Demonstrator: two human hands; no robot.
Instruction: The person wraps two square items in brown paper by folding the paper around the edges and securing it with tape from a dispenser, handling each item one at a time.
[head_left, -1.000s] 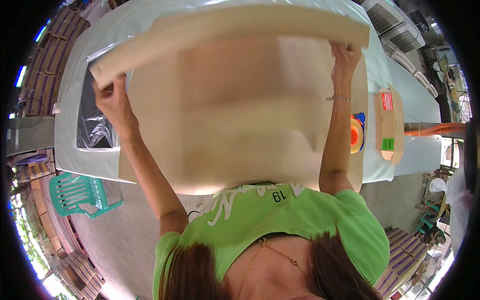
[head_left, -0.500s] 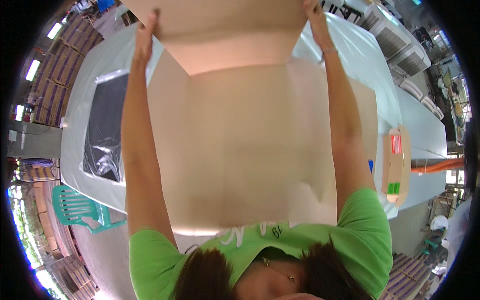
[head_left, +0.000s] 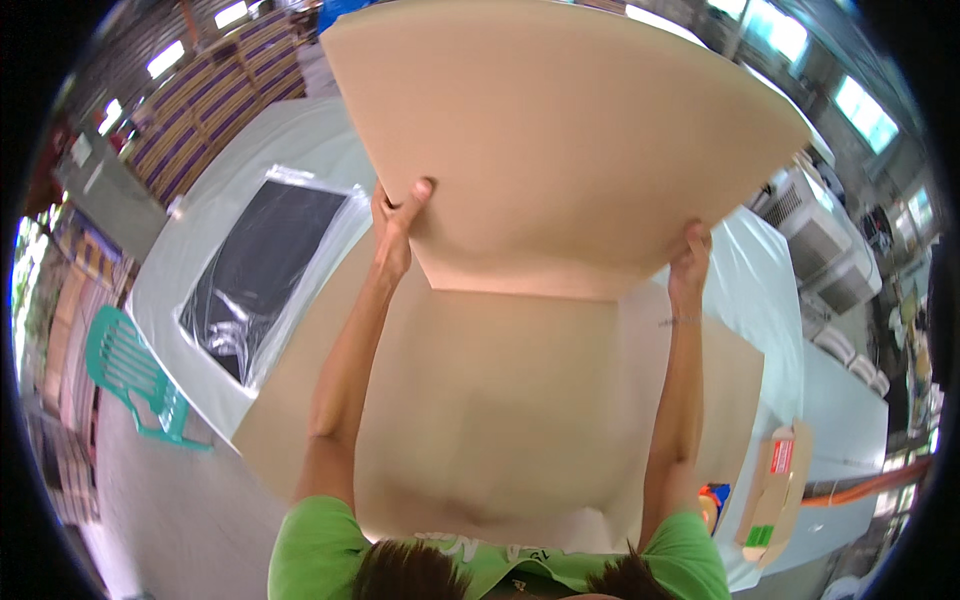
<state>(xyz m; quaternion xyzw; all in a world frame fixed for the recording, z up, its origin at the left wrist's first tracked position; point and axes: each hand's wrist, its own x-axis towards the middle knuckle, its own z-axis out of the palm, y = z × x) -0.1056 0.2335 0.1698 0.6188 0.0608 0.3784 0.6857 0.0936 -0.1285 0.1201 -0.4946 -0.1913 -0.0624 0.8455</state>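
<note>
A large brown cardboard panel (head_left: 570, 130) stands raised and tilted in front of me. It joins along a straight crease to a broad cardboard sheet (head_left: 500, 390) that stretches back toward my body. On the panel's left edge my left hand (head_left: 398, 215) is closed, the thumb on the near face and the other fingers partly behind. My right hand (head_left: 690, 262) grips the opposite edge in the same way, with a thin bracelet at that wrist. Both forearms reach forward over the lower sheet.
A dark flat piece in clear plastic (head_left: 265, 270) lies on the covered table (head_left: 190, 235) at left. A long narrow carton (head_left: 770, 490) and an orange-and-blue roll (head_left: 712, 500) are at right. A green plastic chair (head_left: 135, 375) stands beyond the table's left side.
Both hands and the panel appear lower in the picture, and much more of the panel's face shows. The view has tilted up and turned. Both hands keep hold of the panel.
</note>
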